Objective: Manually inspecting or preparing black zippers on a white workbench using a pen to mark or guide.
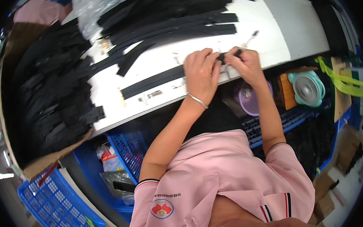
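Observation:
A long flat black strip (154,82) lies across the white table. My left hand (202,72) rests on its right part, with thumb and fingers closed on the strip near its end. Close beside it, my right hand (247,65) is pinched on a small black piece, which looks like the strip's end; the fingers partly hide it. Small metal-looking fittings (224,71) on the tabletop show around the strip and under my hands. A thin stick with a dark tip (255,34) stands just beyond my right hand.
More black strips (176,32) are piled at the back, next to a clear plastic bag (94,12). At left is a cardboard box (55,156) full of black pieces. Blue crates (62,200), a purple basket (249,101) and a turquoise fan (309,88) sit below the table edge.

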### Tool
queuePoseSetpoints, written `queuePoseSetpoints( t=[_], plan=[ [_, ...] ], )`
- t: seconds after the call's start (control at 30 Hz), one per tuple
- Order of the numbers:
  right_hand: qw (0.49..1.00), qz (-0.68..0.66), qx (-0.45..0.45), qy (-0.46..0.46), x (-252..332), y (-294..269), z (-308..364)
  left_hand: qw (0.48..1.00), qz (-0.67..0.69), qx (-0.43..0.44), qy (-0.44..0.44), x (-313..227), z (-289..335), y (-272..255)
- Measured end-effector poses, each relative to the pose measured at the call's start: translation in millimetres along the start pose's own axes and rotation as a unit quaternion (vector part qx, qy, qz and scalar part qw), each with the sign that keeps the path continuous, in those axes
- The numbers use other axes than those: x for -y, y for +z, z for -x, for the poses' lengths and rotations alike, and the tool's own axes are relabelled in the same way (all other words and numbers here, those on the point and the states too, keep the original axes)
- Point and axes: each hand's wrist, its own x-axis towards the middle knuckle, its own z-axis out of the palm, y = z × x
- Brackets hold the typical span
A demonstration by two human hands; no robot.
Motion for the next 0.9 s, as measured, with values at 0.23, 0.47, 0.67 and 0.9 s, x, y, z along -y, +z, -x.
queuePoseSetpoints(
  t=[0.23, 0.47, 0.67, 0.9],
  plan=[
    [0.991, -0.125, -0.016, 0.038, 9.0, -3.1, -0.7, 0.984, -0.145, -0.094, -0.04, 64.7, 3.4, -91.5],
    [0.99, 0.137, 0.007, -0.007, 13.3, 10.8, -7.1, 0.881, -0.457, 0.025, -0.117, 168.6, -8.5, -183.6],
    [0.943, 0.318, -0.023, -0.096, 14.5, 28.9, -31.0, 0.909, -0.411, -0.012, -0.065, 196.8, -10.2, -202.2],
    [0.934, 0.331, -0.103, -0.086, 7.1, 49.3, -66.0, 0.925, -0.379, -0.003, -0.029, 199.4, -5.2, -204.6]
  ],
)
